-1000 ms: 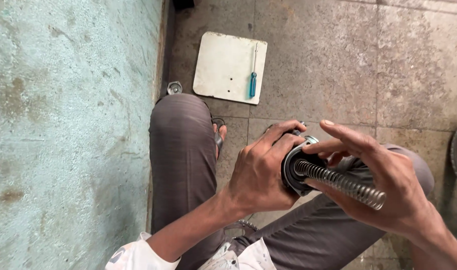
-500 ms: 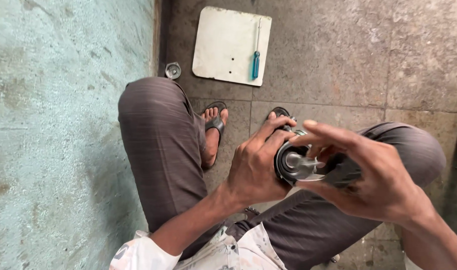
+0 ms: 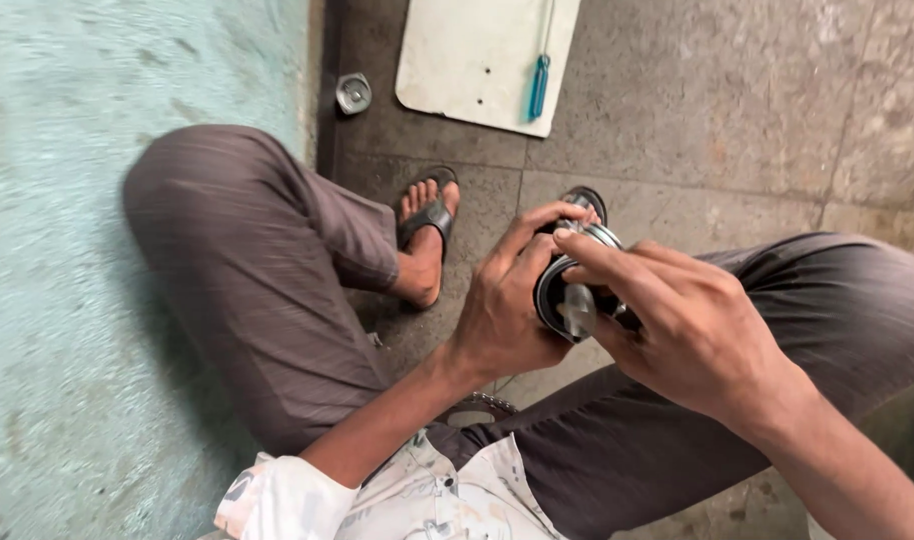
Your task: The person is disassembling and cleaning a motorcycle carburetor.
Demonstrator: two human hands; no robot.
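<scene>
Head view: left hand (image 3: 502, 310) fingers clamped round one round black metal part (image 3: 567, 290), held above lap. Right hand (image 3: 687, 330) fingers closed on its front. Floor (image 3: 737, 110): one white board (image 3: 467, 60), one blue-handled screwdriver (image 3: 539, 85), one small metal cap (image 3: 353, 93).

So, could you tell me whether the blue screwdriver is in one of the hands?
No, the blue screwdriver lies on the white board on the floor.

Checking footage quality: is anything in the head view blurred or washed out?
Head view: daylight is soft and even, no glare; the round metal part between left hand and right hand is motion-smeared; the blue-handled screwdriver on the white board looks sharper.
</scene>
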